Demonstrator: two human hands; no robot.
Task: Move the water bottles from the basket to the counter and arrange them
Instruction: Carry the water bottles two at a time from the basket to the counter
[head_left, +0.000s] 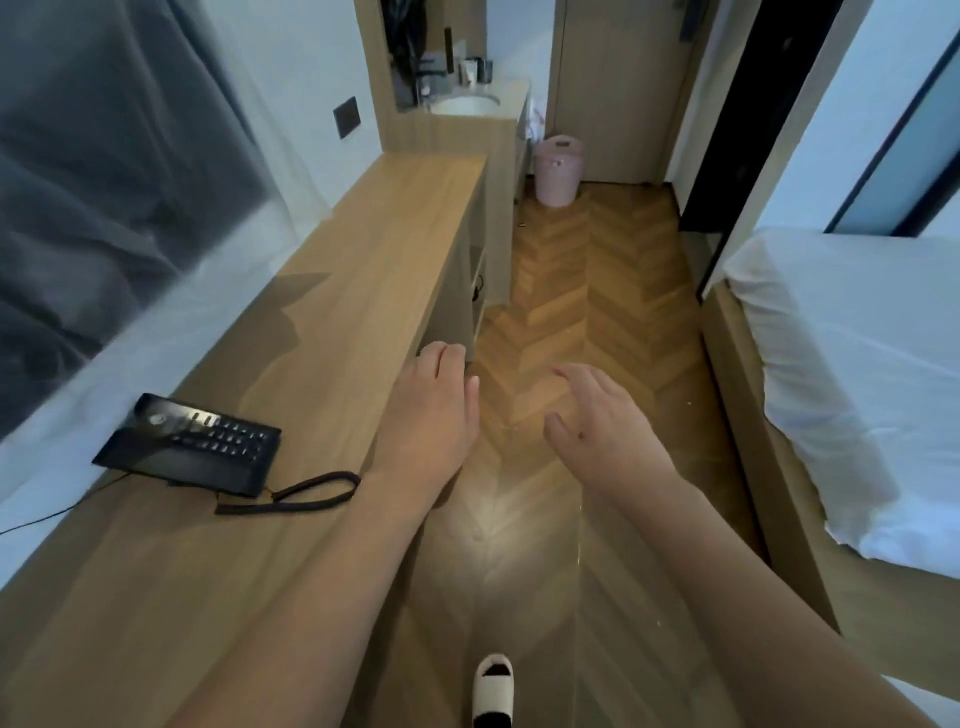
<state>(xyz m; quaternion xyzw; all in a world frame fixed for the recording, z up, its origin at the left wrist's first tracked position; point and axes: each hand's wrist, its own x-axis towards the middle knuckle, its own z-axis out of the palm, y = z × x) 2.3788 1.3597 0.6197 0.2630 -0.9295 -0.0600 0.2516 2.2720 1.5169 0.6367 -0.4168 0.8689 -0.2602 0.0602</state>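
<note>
Running along the left of the room, the long wooden counter carries only a black telephone near its front edge, its coiled cord trailing beside the left forearm. Across the herringbone floor stands a white bed. Far down by the door sits a pink basket; whether bottles are inside cannot be told. Both hands reach forward, holding nothing: left hand loosely curled, right hand spread.

Phone on counter at left, bed right, bin ahead
</note>
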